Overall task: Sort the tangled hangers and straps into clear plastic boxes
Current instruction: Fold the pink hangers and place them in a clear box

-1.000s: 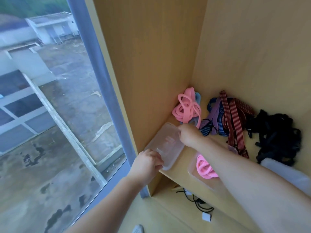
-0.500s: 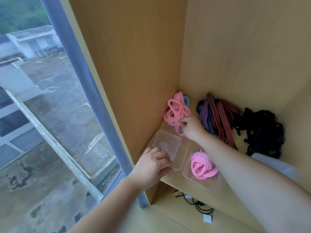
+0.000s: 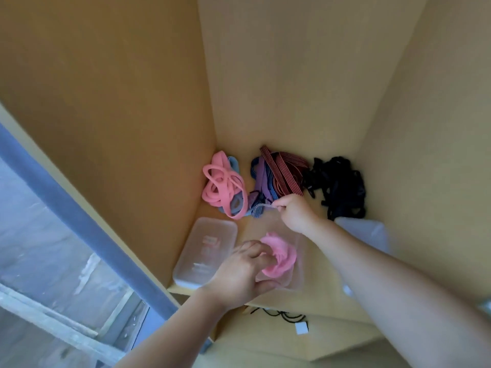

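**Shelf sort: one pink coil boxed, open box held at both ends**

Entries run left to right.

- Window frame: noted at far left, outside the work area.
- Closed clear box: lying flat at the left front of the shelf, just beside the side wall. No contents can be made out through it.
- Pink tangle: heaped in the rear left corner, with pale blue bands mixed in.
- Left hand: fingers curled over the near rim of the open clear box, thumb outside the wall. The fingertips appear to touch the pink coil lying inside.
- Right hand: the far rim of the same box is pinched between thumb and fingertips.
- Striped tangle: blue, purple and red straps, behind the right hand.
- Black tangle: rear right, well apart from the boxes.
- Pale plastic piece: partly hidden by the right forearm. Box or lid cannot be told.

Step judged in hand: the open box is being steadied or repositioned, with the pink sorting only begun.

Next move, as judged: one hand must be freed and a single strap worked loose from the pink tangle. Snagging on the blue bands is likely.

Count: hands, 2. Clear boxes confirmed, 2, with 1 uncertain. Loose tangles, 3. Boxed coils, 1.
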Motion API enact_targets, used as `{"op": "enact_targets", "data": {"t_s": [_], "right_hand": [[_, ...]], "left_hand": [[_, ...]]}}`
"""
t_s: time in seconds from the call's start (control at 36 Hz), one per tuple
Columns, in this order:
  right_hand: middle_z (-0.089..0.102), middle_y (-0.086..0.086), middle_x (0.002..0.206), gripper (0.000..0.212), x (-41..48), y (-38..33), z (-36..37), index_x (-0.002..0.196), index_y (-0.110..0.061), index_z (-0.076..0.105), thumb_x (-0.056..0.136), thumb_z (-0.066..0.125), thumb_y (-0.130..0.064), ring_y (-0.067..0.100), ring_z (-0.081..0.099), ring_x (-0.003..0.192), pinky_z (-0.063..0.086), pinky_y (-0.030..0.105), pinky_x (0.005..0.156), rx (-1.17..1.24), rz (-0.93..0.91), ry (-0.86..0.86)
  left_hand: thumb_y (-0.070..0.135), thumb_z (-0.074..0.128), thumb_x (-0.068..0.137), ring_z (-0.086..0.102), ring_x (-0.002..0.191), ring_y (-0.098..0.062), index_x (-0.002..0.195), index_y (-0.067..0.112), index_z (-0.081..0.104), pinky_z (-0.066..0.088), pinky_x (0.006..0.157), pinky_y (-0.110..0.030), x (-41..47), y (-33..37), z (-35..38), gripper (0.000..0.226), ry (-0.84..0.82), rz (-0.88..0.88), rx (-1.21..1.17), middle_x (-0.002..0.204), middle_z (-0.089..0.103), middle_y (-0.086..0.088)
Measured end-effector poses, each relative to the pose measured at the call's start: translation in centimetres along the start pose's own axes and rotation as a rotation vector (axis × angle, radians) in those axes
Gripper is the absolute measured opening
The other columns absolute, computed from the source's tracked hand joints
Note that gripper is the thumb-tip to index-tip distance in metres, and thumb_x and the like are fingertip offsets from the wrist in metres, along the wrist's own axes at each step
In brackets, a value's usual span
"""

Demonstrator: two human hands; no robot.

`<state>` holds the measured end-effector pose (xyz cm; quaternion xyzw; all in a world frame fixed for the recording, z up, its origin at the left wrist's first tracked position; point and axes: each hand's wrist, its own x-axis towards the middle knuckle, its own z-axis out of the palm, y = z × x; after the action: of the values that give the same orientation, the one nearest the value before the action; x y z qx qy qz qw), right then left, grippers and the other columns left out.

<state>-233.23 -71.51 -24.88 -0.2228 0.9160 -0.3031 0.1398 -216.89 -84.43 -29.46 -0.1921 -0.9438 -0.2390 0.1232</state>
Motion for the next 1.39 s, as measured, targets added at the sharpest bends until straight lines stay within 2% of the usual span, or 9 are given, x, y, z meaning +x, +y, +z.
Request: {"op": "enact_targets", "data": {"t_s": [0.08, 0.17, 0.33, 0.58, 0.78, 0.89, 0.97, 1.14, 1.39], "right_hand": [[0.056, 0.011, 0.109, 0.034, -0.2, 1.0, 0.7, 0.114, -0.008, 0.068, 0.093, 0.043, 0.003, 0.028, 0.055, 0.098, 0.045, 0.035, 0.081, -0.172, -0.011, 0.007], [0.055, 0.011, 0.116, 0.042, -0.3, 1.7, 1.3, 0.125, -0.014, 0.065, 0.094, 0.044, 0.005, 0.028, 0.048, 0.109, 0.041, 0.038, 0.095, -0.191, -0.063, 0.029], [0.055, 0.005, 0.112, 0.043, -0.1, 2.8, 1.2, 0.129, -0.015, 0.062, 0.093, 0.05, 0.005, 0.024, 0.051, 0.107, 0.044, 0.035, 0.094, -0.148, -0.122, 0.023], [0.048, -0.002, 0.107, 0.042, -0.6, 3.5, 0.6, 0.128, -0.016, 0.063, 0.095, 0.047, 0.003, 0.019, 0.052, 0.104, 0.039, 0.023, 0.092, -0.111, -0.138, -0.015], [0.048, -0.005, 0.11, 0.039, -0.8, 4.2, 0.0, 0.125, -0.015, 0.065, 0.095, 0.048, 0.002, 0.02, 0.054, 0.108, 0.044, 0.033, 0.097, -0.08, -0.123, 0.019], [0.053, 0.007, 0.115, 0.044, -1.3, 4.1, 0.9, 0.129, -0.016, 0.062, 0.094, 0.047, 0.004, 0.024, 0.051, 0.11, 0.042, 0.035, 0.098, -0.116, -0.117, 0.037], [0.051, 0.004, 0.129, 0.048, -1.8, 4.1, 1.7, 0.136, -0.017, 0.055, 0.094, 0.045, 0.004, 0.022, 0.05, 0.118, 0.041, 0.032, 0.101, -0.119, -0.059, 0.042], [0.042, 0.001, 0.149, 0.053, -2.1, 3.6, 2.0, 0.148, -0.018, 0.038, 0.096, 0.041, -0.005, 0.024, 0.042, 0.133, 0.036, 0.039, 0.11, -0.24, -0.097, 0.021], [0.028, -0.004, 0.158, 0.052, -3.0, 3.0, 2.6, 0.152, -0.019, 0.027, 0.101, 0.031, -0.016, 0.014, 0.023, 0.145, 0.007, 0.042, 0.12, -0.377, -0.109, -0.043]], "left_hand": [[0.053, 0.069, 0.078, 0.052, 0.113, -0.02, 0.105, 0.021, 0.066, 0.045, 0.095, -0.033, 0.3, -0.1, 0.3, 0.042, -0.062, -0.041, -0.058, 0.118, 0.058, 0.001], [0.057, 0.063, 0.084, 0.048, 0.119, -0.015, 0.109, 0.02, 0.066, 0.04, 0.099, -0.029, 0.6, 0.1, 0.3, 0.044, -0.038, -0.067, -0.129, 0.123, 0.055, 0.003], [0.046, 0.051, 0.092, 0.042, 0.13, -0.022, 0.118, 0.022, 0.06, 0.038, 0.103, -0.048, 1.4, 0.6, 0.9, 0.036, 0.042, -0.138, -0.085, 0.133, 0.051, 0.0], [0.042, 0.052, 0.083, 0.049, 0.124, -0.029, 0.118, 0.017, 0.062, 0.044, 0.099, -0.048, 2.1, 1.5, 0.9, 0.044, 0.0, -0.183, 0.028, 0.132, 0.055, -0.007], [0.044, 0.047, 0.085, 0.049, 0.125, -0.031, 0.122, 0.015, 0.061, 0.041, 0.103, -0.043, 2.6, 2.1, 0.6, 0.049, -0.052, -0.215, 0.023, 0.135, 0.054, -0.01], [0.044, 0.046, 0.085, 0.05, 0.124, -0.033, 0.126, 0.015, 0.057, 0.042, 0.103, -0.046, 2.7, 2.4, 1.3, 0.052, -0.095, -0.242, 0.099, 0.135, 0.054, -0.011], [0.043, 0.036, 0.089, 0.039, 0.136, -0.037, 0.139, 0.011, 0.048, 0.027, 0.114, -0.051, 2.6, 2.3, 2.1, 0.06, -0.18, -0.249, 0.192, 0.146, 0.044, -0.015], [0.05, 0.005, 0.084, 0.001, 0.149, -0.032, 0.153, 0.011, 0.014, -0.009, 0.113, -0.034, 2.6, 2.4, 1.3, 0.08, -0.285, -0.256, 0.212, 0.161, 0.007, -0.013], [0.055, -0.015, 0.076, -0.02, 0.146, -0.026, 0.153, 0.014, -0.006, -0.016, 0.117, -0.035, 2.5, 2.4, 1.1, 0.088, -0.395, -0.306, 0.21, 0.16, -0.015, -0.011]]}}
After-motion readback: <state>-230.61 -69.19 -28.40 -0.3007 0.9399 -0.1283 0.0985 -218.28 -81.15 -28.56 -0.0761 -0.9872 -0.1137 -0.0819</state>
